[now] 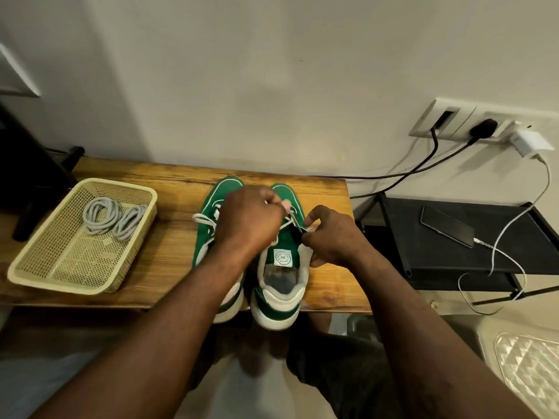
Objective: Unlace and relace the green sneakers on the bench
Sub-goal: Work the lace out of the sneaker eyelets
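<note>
The green sneakers (284, 309) stand side by side at the centre of the frame on the wooden bench (169, 189), toes toward the wall, and their heels seem to overhang its near edge. Both hands work over the sneaker nearer the right of the frame. The left hand (251, 220) is curled into a loose fist above the eyelets and appears to pinch the white lace (289, 222) at its fingertips, though they are partly hidden. The right hand (331, 237) pinches the same lace between thumb and forefinger at the shoe's right edge, its other fingers curled against the collar. The likeliest trouble, as I judge it, is a hard pull: nothing pins the shoe down, so a tug toward the bottom of the frame could drag it off the edge. A lace end slipping from the pinch could drop back through an eyelet, or be threaded into the wrong hole and leave the crossings uneven. The left forearm lies over the other sneaker (208, 207) and could nudge it. At the left of the frame a yellow basket (39, 267) holds two coiled cords (99, 213), well apart from the hands
</note>
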`<action>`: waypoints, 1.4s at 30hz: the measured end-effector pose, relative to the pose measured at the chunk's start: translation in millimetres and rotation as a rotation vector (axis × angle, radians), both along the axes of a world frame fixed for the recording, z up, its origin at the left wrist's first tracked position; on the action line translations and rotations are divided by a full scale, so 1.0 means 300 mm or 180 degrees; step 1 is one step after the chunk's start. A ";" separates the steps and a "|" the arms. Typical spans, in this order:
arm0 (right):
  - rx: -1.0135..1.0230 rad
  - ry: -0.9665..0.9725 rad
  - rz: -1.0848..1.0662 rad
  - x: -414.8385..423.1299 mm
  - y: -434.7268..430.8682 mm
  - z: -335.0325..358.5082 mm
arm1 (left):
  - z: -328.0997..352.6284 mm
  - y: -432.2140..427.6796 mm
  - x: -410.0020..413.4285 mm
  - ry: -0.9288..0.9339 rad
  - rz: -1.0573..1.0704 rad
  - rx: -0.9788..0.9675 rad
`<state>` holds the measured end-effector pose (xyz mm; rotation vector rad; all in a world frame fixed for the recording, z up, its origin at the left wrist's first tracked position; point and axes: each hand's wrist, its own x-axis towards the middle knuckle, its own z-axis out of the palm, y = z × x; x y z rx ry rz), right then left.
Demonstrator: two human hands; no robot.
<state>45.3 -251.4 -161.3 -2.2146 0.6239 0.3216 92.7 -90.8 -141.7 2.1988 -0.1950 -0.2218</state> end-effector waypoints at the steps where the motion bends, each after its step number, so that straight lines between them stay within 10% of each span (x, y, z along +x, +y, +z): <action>1: 0.0030 0.0003 0.0005 0.001 0.000 0.001 | 0.023 0.010 0.014 0.0190 0.0321 -0.0485; 7: -0.0062 0.0015 0.0161 0.002 0.005 0.002 | 0.036 0.101 0.089 0.0527 0.1313 -0.1843; 13: -0.0285 -0.0085 0.0357 0.003 0.013 0.007 | -0.024 0.117 0.073 -0.0182 0.0128 0.0871; 20: -0.1067 -0.0551 0.0669 0.011 0.058 -0.016 | -0.005 0.053 -0.025 -0.0789 -0.0646 0.1967; 42: -0.1655 -0.0742 0.0328 0.041 0.090 -0.028 | -0.089 0.076 0.016 -0.0538 -0.0280 0.2082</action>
